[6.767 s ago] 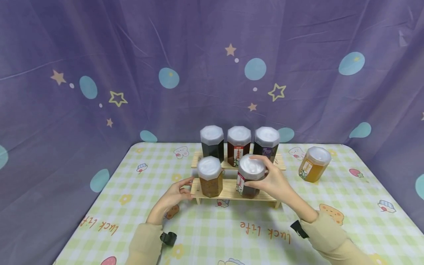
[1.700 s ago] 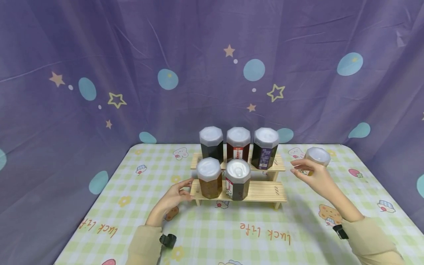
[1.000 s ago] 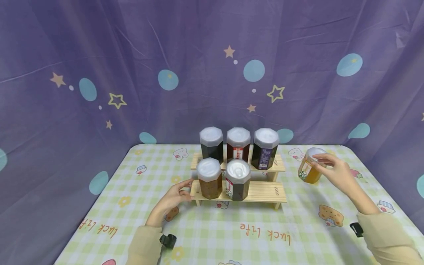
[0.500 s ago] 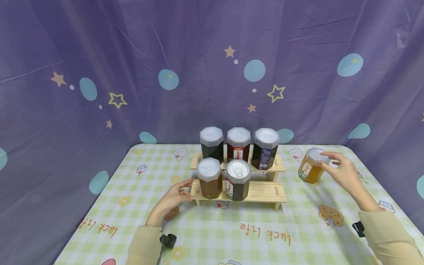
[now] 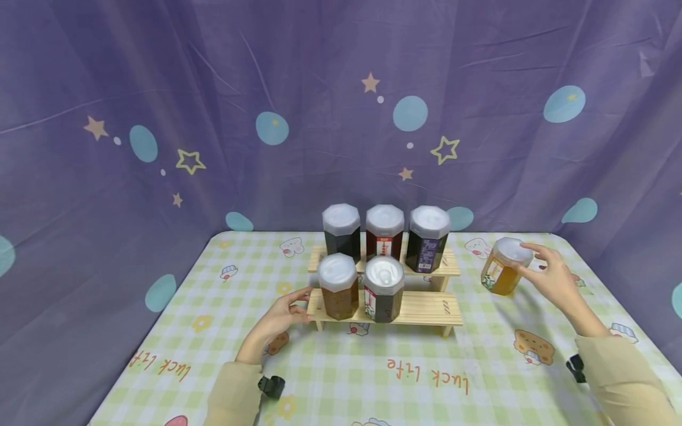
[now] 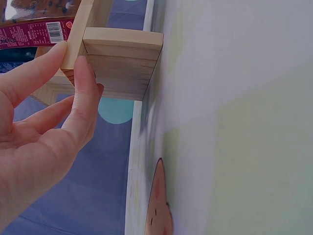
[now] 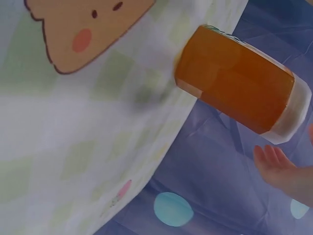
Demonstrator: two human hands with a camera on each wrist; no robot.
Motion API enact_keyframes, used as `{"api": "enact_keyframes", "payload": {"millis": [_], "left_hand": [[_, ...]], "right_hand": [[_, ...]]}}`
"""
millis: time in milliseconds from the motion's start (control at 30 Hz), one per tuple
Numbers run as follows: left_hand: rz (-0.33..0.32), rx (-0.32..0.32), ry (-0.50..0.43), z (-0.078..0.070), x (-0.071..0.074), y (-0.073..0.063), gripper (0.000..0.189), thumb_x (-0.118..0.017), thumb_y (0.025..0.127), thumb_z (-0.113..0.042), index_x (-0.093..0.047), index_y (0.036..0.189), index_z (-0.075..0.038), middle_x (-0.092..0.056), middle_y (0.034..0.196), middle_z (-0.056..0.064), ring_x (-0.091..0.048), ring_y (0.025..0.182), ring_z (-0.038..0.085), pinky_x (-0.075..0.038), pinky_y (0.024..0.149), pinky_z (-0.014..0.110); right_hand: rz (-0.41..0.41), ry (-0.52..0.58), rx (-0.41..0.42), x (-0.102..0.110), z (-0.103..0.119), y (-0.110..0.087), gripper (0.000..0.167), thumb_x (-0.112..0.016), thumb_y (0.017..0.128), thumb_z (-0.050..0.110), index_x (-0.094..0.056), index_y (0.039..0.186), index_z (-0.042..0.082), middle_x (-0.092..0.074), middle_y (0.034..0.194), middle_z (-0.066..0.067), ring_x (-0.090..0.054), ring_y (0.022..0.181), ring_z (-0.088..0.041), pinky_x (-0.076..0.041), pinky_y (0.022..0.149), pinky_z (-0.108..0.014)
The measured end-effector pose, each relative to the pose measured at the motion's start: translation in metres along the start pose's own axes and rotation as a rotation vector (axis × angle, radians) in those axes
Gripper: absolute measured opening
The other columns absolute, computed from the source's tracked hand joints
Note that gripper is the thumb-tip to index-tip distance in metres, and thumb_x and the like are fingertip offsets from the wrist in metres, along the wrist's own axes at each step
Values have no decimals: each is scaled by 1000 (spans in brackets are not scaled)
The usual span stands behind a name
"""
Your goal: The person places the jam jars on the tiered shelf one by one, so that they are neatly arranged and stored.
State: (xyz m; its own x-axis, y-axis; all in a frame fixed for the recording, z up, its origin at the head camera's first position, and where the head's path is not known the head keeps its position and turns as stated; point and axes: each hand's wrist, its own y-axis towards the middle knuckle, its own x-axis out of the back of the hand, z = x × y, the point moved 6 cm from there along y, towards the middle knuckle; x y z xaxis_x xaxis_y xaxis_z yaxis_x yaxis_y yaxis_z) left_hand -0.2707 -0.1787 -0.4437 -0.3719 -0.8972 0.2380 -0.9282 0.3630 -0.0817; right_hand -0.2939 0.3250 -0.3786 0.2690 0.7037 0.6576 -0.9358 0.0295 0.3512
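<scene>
A two-tier wooden shelf (image 5: 418,305) bears capped eight-sided jars. My left hand (image 5: 282,310) pinches the left end of its lower board, thumb and finger on either side of the wood in the left wrist view. On that tier stand a brown jar (image 5: 339,299) and a dark jar (image 5: 385,302). My right hand (image 5: 554,281) is at the white lid of an amber jar (image 5: 503,278), upright on the table to the right of the shelf. In the right wrist view, its fingers (image 7: 276,169) are spread beside the lid, with a small gap visible.
Three dark jars stand on the upper tier: a left one (image 5: 342,239), a red-labelled one (image 5: 384,236) and a purple-labelled one (image 5: 427,245). A checked cloth (image 5: 330,378) covers the table. A purple curtain (image 5: 330,118) hangs behind.
Since the oldest frame, the dark lower jar has shifted left beside the brown one and my right hand has left it. That hand has moved right to the amber jar. My left hand stays put.
</scene>
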Motion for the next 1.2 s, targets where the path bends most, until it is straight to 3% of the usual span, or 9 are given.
{"api": "enact_keyframes", "payload": {"millis": [267, 567, 933, 1200], "left_hand": [[9, -12, 3, 0, 0, -1, 63, -56, 82, 4, -25, 137, 5, -33, 126, 29, -58, 81, 18, -48, 78, 41], [15, -30, 8, -1, 1, 0, 64, -58, 81, 2, -25, 136, 7, -34, 124, 29, -58, 81, 17, -48, 75, 39], [8, -8, -4, 0, 0, 0, 67, -60, 80, 1, -24, 137, 6, -32, 127, 28, -57, 79, 16, -49, 73, 32], [0, -2, -6, 0, 0, 0, 67, -61, 80, 1, -24, 137, 6, -32, 127, 28, -57, 80, 18, -49, 74, 34]], "right_hand": [[35, 55, -52, -9, -13, 0, 65, -61, 83, 25, -31, 134, -3, -26, 126, -38, -32, 106, -56, -33, 76, -65], [-6, 123, -73, -18, -17, 2, 73, -64, 81, 21, -23, 134, -5, -24, 126, -38, -29, 108, -55, -28, 82, -65], [-58, 120, -93, -27, -26, 5, 72, -66, 79, 20, -26, 132, -8, -25, 123, -38, -30, 105, -50, -34, 77, -58], [-63, 121, -111, -31, -27, 7, 73, -66, 79, 21, -23, 133, -6, -25, 125, -37, -31, 105, -47, -33, 76, -54]]}}
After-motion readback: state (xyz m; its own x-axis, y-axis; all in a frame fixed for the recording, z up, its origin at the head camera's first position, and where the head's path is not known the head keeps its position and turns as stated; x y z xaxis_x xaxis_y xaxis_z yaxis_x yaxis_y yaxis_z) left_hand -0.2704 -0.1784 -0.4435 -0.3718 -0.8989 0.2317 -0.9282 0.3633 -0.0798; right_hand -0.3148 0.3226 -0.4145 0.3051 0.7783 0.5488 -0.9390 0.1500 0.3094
